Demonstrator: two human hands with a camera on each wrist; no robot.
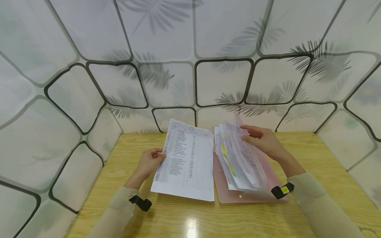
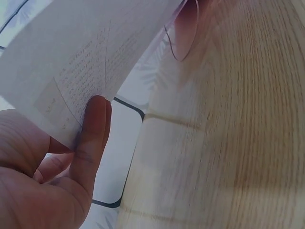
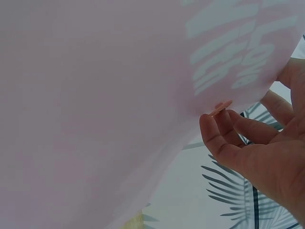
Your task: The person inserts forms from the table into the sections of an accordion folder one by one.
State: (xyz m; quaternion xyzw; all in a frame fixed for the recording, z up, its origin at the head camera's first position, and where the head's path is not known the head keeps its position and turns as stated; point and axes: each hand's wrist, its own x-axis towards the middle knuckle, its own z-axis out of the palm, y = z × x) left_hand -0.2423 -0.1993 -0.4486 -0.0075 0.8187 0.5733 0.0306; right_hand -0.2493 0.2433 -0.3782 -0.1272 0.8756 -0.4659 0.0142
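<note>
My left hand pinches the left edge of a printed sheet, which is tilted up above the wooden table. The left wrist view shows thumb and fingers on either side of the sheet's corner. Beside it lies a pink translucent folder, opened, with several papers fanned out in it; some bear yellow and green marks. My right hand holds the folder's raised cover and papers near the top edge. In the right wrist view, curled fingers touch the cover beside a small snap button.
The light wooden table reaches a patterned fabric backdrop at the back and both sides. A black camera band sits on each wrist, the left band and the right band.
</note>
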